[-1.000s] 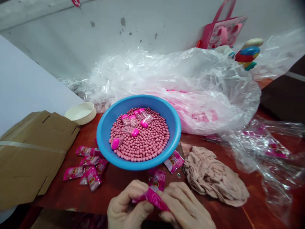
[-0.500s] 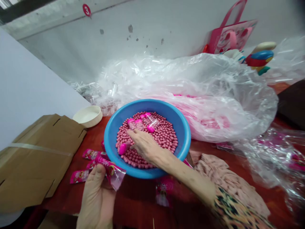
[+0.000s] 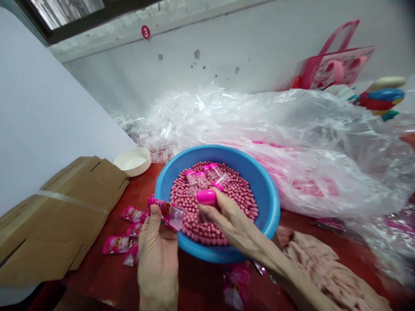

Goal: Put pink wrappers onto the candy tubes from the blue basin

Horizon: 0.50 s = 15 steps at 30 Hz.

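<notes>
Pink sachet (image 3: 158, 206) and capped vial (image 3: 206, 197), one in each grip

The left grip (image 3: 158, 255) is closed, thumb pressed on the front of the pink sachet, whose clear end sticks out to the right of the thumb. The right grip (image 3: 233, 224) pinches the capped vial between its fingertips, the bright pink cap showing above them. Both grips are close together over the near rim of a blue plastic basin (image 3: 262, 190).

Just beyond the right grip, pink round candies (image 3: 238, 196) fill the basin, with several clear vials (image 3: 201, 179) lying on top. Left of the left grip, more printed wrappers (image 3: 129, 242) lie on the red worktop (image 3: 142, 185), near a flattened cardboard box (image 3: 65, 216). Right of the right grip sits a crumpled beige cloth (image 3: 327, 268). A large clear plastic bag (image 3: 292, 129) lies beyond the basin.
</notes>
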Each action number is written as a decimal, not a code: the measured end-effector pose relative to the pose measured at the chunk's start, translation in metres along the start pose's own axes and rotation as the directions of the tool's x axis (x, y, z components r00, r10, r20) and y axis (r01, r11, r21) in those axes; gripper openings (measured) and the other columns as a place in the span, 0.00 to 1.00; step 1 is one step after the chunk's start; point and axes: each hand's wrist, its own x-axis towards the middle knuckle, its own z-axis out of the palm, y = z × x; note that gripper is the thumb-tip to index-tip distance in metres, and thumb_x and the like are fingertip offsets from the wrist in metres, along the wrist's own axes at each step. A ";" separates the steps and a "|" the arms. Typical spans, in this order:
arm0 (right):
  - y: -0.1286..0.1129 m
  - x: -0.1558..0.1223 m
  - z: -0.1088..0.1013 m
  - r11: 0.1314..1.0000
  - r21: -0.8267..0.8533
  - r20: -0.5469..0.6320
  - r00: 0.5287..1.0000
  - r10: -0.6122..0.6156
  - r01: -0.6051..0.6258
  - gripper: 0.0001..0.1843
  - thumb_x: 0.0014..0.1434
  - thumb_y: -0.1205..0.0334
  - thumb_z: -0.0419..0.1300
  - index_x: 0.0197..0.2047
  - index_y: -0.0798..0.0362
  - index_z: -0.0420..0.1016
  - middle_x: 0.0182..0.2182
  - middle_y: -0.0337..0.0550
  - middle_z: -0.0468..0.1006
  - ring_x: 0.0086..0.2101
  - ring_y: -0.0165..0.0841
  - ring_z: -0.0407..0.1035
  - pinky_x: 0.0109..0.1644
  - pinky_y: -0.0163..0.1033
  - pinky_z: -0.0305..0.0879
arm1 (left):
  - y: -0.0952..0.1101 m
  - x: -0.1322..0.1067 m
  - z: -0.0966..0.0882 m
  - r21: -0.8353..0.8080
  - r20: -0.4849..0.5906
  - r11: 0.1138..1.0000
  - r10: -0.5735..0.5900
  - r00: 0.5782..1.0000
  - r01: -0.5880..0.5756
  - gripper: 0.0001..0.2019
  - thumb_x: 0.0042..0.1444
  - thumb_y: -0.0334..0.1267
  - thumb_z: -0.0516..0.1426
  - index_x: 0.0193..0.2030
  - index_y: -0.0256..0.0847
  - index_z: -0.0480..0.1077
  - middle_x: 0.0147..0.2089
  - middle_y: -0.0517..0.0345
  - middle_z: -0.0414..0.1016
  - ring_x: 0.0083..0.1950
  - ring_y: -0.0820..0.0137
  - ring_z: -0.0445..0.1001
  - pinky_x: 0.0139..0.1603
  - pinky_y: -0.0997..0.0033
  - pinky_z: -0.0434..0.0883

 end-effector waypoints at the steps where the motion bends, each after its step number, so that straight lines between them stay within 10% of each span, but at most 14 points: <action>1: -0.004 -0.009 -0.002 0.999 0.001 -0.011 0.999 0.042 -0.042 0.09 0.65 0.57 0.51 0.35 0.52 0.66 0.28 0.34 0.71 0.29 0.27 0.66 0.32 0.33 0.65 | -0.004 -0.002 0.003 0.001 0.016 1.000 0.013 1.000 -0.013 0.15 0.60 0.30 0.53 0.24 0.36 0.76 0.24 0.55 0.81 0.24 0.71 0.78 0.26 0.77 0.76; 15: -0.016 -0.052 -0.007 0.930 0.269 -0.072 0.958 0.279 -0.250 0.13 0.63 0.50 0.52 0.34 0.51 0.66 0.23 0.31 0.67 0.24 0.25 0.61 0.28 0.30 0.57 | -0.044 -0.024 0.013 0.107 0.206 0.992 0.041 0.978 -0.064 0.12 0.43 0.41 0.67 0.32 0.37 0.74 0.28 0.58 0.81 0.25 0.71 0.76 0.27 0.72 0.75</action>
